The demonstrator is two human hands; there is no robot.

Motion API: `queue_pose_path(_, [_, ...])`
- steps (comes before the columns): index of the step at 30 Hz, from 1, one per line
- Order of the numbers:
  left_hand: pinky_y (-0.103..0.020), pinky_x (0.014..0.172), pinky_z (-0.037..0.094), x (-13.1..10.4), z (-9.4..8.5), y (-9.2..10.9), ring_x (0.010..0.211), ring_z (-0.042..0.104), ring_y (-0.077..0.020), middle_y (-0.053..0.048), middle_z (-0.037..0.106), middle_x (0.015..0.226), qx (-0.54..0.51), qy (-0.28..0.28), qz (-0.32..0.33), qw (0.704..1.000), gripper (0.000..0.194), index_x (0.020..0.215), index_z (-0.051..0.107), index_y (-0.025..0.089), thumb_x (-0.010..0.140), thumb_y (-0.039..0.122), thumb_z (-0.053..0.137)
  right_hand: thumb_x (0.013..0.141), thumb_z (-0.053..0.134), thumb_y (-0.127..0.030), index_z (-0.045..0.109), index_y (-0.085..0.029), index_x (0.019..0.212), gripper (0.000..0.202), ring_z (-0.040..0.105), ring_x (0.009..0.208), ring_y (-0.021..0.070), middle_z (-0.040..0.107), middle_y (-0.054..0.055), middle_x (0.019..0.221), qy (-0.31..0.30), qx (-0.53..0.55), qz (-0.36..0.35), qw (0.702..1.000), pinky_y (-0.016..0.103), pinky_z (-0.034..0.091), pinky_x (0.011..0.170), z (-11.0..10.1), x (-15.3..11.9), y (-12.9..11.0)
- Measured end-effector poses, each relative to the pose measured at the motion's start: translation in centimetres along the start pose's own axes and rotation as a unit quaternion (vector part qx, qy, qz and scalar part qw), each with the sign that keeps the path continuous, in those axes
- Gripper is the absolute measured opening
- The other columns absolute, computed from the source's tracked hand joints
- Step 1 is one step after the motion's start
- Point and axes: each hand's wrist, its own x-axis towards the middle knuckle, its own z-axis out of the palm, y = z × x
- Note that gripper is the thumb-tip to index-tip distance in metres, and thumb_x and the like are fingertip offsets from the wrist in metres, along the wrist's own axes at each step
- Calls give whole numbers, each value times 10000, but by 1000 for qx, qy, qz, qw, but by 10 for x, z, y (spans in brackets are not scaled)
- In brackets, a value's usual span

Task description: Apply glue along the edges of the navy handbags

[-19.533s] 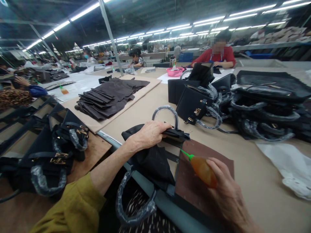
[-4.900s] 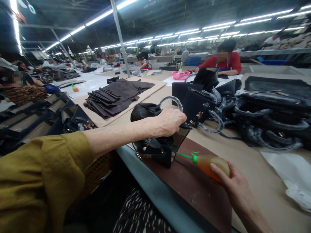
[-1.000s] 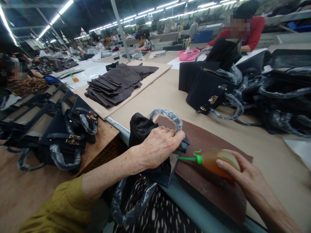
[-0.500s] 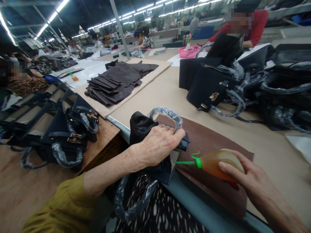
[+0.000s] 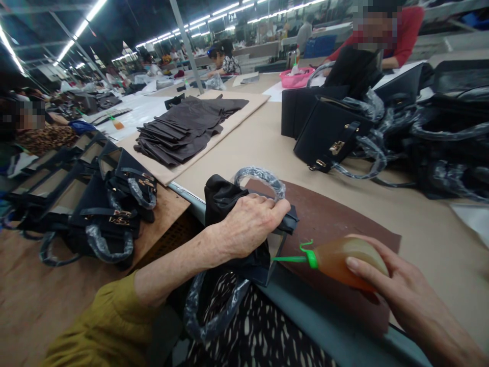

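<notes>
My left hand is closed over the edge of a black handbag at the table's front edge. Plastic film wraps the bag's handles; one loop arches behind my hand and the other hangs over my lap. In my right hand lies a squeeze bottle of amber liquid, held on its side. Its long green nozzle points left, with the tip at the bag's pale inner edge; whether it touches I cannot tell. Under the bottle lies a brown sheet.
Dark leather pieces are stacked on a board behind the bag. Black handbags with wrapped handles crowd the right side, and more unfinished bags stand at left. A pink basket and a person in red sleeves are across the table.
The bottle's nozzle tip has shifted slightly left and down along the bag's edge. My left hand keeps its hold on the bag, nearly unmoved.
</notes>
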Motion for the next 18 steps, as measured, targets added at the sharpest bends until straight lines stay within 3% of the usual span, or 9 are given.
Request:
queue_pose_path(3, [-390, 776, 479, 1, 2, 0, 850, 548, -263, -47, 548, 922, 2, -6, -5, 1000, 322, 1045, 365, 149, 792, 10, 507, 537, 689, -715, 628, -281, 1003, 640, 566, 668, 226, 654, 7, 768, -4, -2, -8, 1000, 276, 475, 443, -1, 0, 4])
queue_pose_path(7, [-390, 767, 483, 1, 4, 0, 851, 550, -264, -38, 546, 920, 5, 3, -1, 1000, 354, 1038, 360, 156, 762, 7, 523, 508, 672, -774, 601, -296, 1073, 743, 617, 793, 292, 687, 25, 861, -62, -23, 15, 998, 307, 500, 467, -8, -1, 11])
queue_pose_path(11, [-382, 745, 490, 2, 6, -1, 836, 555, -259, -28, 544, 897, 13, 24, 5, 1000, 382, 1019, 346, 164, 736, -11, 533, 540, 648, -793, 556, -305, 1128, 769, 629, 771, 275, 690, 12, 861, -98, -37, 15, 994, 318, 540, 542, -13, -3, 16])
queue_pose_path(15, [-374, 797, 499, 3, 7, -1, 889, 572, -256, -43, 563, 946, 5, 19, 1, 1000, 402, 1029, 346, 158, 726, -2, 556, 566, 626, -799, 553, -297, 1114, 747, 639, 887, 277, 705, 14, 938, -72, -45, 2, 996, 309, 572, 676, -10, -5, 13])
queue_pose_path(18, [-384, 806, 501, 3, 5, 1, 902, 576, -263, -52, 570, 939, 5, 5, -7, 1000, 368, 1036, 357, 150, 747, 9, 535, 555, 605, -820, 572, -285, 1078, 750, 646, 859, 268, 707, 13, 904, -68, -60, 1, 996, 299, 573, 667, -8, -5, 14])
